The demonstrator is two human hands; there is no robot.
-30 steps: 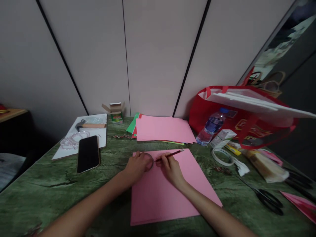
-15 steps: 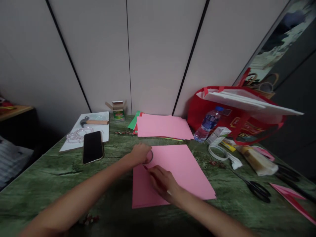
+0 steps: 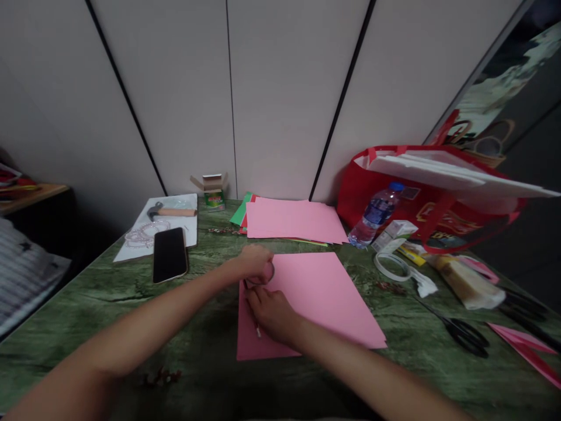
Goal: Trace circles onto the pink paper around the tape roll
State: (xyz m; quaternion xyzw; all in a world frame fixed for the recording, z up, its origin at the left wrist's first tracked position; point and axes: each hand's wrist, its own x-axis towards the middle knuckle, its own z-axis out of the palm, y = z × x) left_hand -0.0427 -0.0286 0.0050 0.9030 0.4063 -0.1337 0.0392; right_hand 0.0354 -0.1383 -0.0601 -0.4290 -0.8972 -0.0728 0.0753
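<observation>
A stack of pink paper sheets lies in front of me on the table. At its far left corner, my left hand presses down a thin round ring, with pink paper showing through its middle. The fingers cover much of the ring, so its exact kind is unclear. My right hand is closed around a slim pencil with a pale end. The pencil's point meets the paper by the ring's near left side, close to my left fingers.
Behind lie more coloured sheets. A phone and a hammer on a white board are at left. A bottle, red bag, tape roll and black scissors stand or lie at right.
My right hand has moved left, and the pencil's point has passed from the ring's near side round to its left. The pencil now leans less to the right. The view has shifted slightly.
</observation>
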